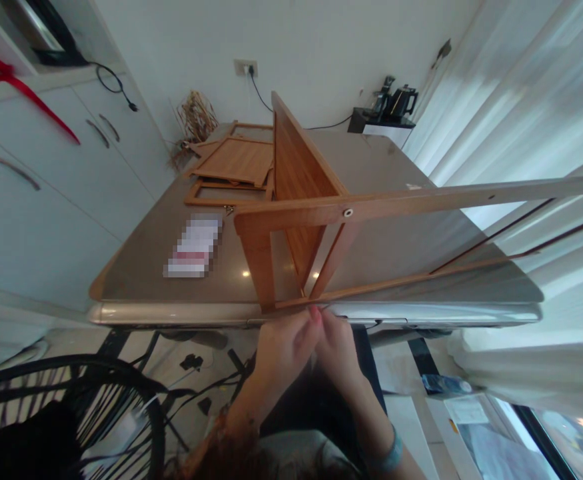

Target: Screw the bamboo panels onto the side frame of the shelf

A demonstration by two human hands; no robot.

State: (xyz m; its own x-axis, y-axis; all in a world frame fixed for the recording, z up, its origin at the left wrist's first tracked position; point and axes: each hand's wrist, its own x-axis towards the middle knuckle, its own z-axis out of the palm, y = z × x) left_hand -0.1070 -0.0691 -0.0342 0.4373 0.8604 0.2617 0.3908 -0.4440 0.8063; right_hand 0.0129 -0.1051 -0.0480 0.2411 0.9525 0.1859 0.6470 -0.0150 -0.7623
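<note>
A partly built wooden frame [316, 210] lies on the table [401, 240], with a long rail running off to the right and an upright panel pointing to the far wall. My left hand [284, 347] and my right hand [338, 347] meet just below the table's front edge, under the frame's lower corner. Both have their fingers pinched together on something small that I cannot make out. A teal band sits on my right wrist.
More wooden panels and frames [231, 163] are stacked at the table's far left. A paper sheet [194, 247] lies near the front. A kettle [404, 103] stands at the back right. White cabinets [46, 193] are left, curtains [536, 100] right, and a black wire chair [71, 413] lower left.
</note>
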